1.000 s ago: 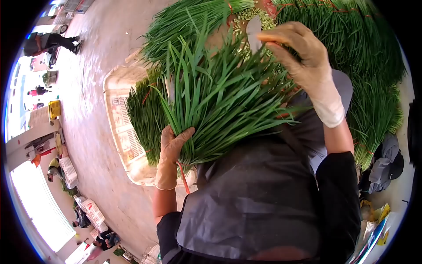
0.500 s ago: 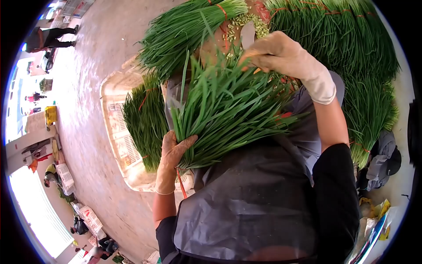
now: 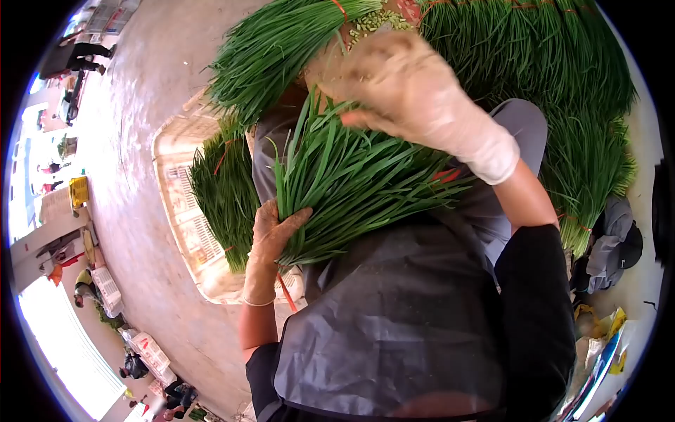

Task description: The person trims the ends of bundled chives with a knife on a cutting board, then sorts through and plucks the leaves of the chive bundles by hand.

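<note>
My gloved left hand [image 3: 271,235] is wrapped round the lower end of a loose bunch of long green leaves [image 3: 358,179], which fans out to the upper right above my dark apron. A red strip hangs just below that hand. Over the tips of the bunch is my gloved right hand [image 3: 397,88], smeared by motion, so its fingers and anything between them cannot be made out. Behind it lies a tied green bundle [image 3: 274,53] with a red band near its pale end.
A pale plastic crate [image 3: 176,193] at the left holds tied bundles [image 3: 225,197]. More bundles [image 3: 583,162] are piled along the right, above a grey cloth [image 3: 612,246]. Cut pale bits [image 3: 376,22] lie at the top. People and crates stand far left.
My right hand has moved left and nearer the camera, over the leaf tips, and now hides the grey blade-like piece. My left hand keeps its hold, and the leaves lie lower.
</note>
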Demonstrator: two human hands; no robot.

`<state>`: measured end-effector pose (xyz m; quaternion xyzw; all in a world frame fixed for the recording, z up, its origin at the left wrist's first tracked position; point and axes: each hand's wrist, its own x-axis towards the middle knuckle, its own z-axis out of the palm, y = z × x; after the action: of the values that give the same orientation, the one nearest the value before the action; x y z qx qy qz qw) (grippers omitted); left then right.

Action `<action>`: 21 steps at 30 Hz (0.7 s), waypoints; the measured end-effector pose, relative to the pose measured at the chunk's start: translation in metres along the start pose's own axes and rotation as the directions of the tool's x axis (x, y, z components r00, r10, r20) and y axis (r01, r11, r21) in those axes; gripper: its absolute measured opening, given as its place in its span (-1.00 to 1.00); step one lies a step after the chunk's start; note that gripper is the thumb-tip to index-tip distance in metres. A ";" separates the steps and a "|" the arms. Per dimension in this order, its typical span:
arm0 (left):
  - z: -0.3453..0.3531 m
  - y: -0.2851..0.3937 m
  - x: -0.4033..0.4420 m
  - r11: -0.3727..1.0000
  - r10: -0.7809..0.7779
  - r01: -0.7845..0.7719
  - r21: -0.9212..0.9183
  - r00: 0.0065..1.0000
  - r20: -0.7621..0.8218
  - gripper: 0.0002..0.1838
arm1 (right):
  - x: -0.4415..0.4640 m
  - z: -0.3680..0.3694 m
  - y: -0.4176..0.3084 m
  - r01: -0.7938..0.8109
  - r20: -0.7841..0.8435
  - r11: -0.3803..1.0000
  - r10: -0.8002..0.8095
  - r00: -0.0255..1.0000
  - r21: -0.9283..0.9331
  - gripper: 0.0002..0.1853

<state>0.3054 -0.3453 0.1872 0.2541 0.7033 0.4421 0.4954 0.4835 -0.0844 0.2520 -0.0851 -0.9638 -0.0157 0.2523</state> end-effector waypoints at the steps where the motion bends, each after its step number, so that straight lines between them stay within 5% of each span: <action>1: -0.001 -0.003 0.000 1.000 0.021 -0.021 0.016 1.000 -0.005 -0.74 | 0.001 0.010 -0.002 0.097 0.106 0.992 -0.088 0.990 -0.076 -0.59; 3: -0.001 -0.002 -0.001 1.000 0.017 -0.017 0.003 1.000 -0.007 -0.75 | 0.002 0.010 0.003 0.073 0.066 0.997 -0.072 0.995 -0.005 -0.72; 4: -0.001 -0.003 -0.002 1.000 0.011 -0.011 -0.017 1.000 -0.015 -0.75 | -0.001 0.012 0.016 -0.148 -0.044 0.859 0.194 0.980 0.489 -0.76; 5: -0.001 -0.002 -0.003 1.000 0.007 -0.007 -0.024 1.000 -0.025 -0.75 | -0.002 0.014 0.028 -0.239 0.006 0.447 0.463 0.886 0.862 -0.81; 6: 0.000 0.000 -0.003 1.000 0.003 -0.003 -0.015 1.000 -0.021 -0.75 | 0.004 0.004 0.040 -0.390 -0.062 0.747 0.496 0.866 0.538 -0.78; 7: 0.000 0.001 -0.003 1.000 0.001 -0.001 -0.001 1.000 -0.013 -0.76 | 0.009 0.001 0.036 -0.389 -0.057 0.746 0.494 0.868 0.540 -0.78; 8: 0.000 0.001 -0.002 1.000 0.000 0.000 -0.001 1.000 -0.010 -0.76 | 0.017 0.000 0.030 -0.171 -0.295 0.944 0.255 0.921 0.282 -0.64; 9: -0.001 0.000 -0.001 1.000 0.001 -0.001 0.009 1.000 -0.006 -0.76 | 0.026 0.001 0.022 0.032 -0.438 0.998 -0.049 0.898 -0.045 -0.43; 10: -0.001 0.000 0.000 1.000 0.002 -0.002 0.019 1.000 0.001 -0.76 | 0.026 0.024 0.006 -0.107 -0.260 0.992 0.087 0.962 -0.065 -0.77; 11: 0.000 0.001 0.000 1.000 -0.003 0.002 0.023 1.000 0.011 -0.76 | 0.030 0.027 0.003 0.004 -0.058 0.998 -0.008 0.998 -0.060 -0.74; 13: 0.002 0.003 -0.001 1.000 0.003 -0.003 -0.007 0.999 -0.033 -0.76 | 0.028 0.040 0.007 0.033 -0.139 0.999 -0.031 0.990 0.016 -0.74; 15: -0.002 -0.004 0.000 0.998 0.031 -0.033 -0.047 0.999 -0.038 -0.75 | 0.020 0.033 0.051 -0.039 -0.305 0.940 0.149 0.941 0.340 -0.71; 16: -0.002 -0.001 -0.001 0.995 0.004 -0.008 -0.101 0.999 -0.041 -0.75 | 0.011 0.017 0.055 -0.434 -0.025 0.698 0.542 0.840 0.570 -0.84; 17: -0.003 0.001 -0.002 0.988 -0.020 0.013 -0.153 0.999 -0.043 -0.75 | -0.003 0.016 0.064 -0.476 -0.067 0.703 0.593 0.802 0.529 -0.82; 19: -0.008 -0.003 0.001 0.992 -0.004 -0.003 -0.127 0.998 -0.055 -0.75 | -0.024 0.045 0.067 -0.388 -0.673 0.920 0.256 0.694 -0.050 -0.73; 20: -0.009 -0.002 0.002 0.988 -0.017 0.007 -0.155 0.998 -0.062 -0.75 | -0.037 0.023 0.051 -0.407 -0.402 0.866 0.496 0.770 0.289 -0.74; 21: -0.009 -0.001 0.002 0.983 -0.033 0.020 -0.182 0.997 -0.067 -0.75 | -0.052 -0.002 0.030 -0.474 -0.046 0.673 0.601 0.798 0.568 -0.75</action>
<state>0.2960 -0.3471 0.1863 0.1829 0.6805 0.5061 0.4974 0.5340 -0.0627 0.2277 -0.2912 -0.8245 0.3160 0.3681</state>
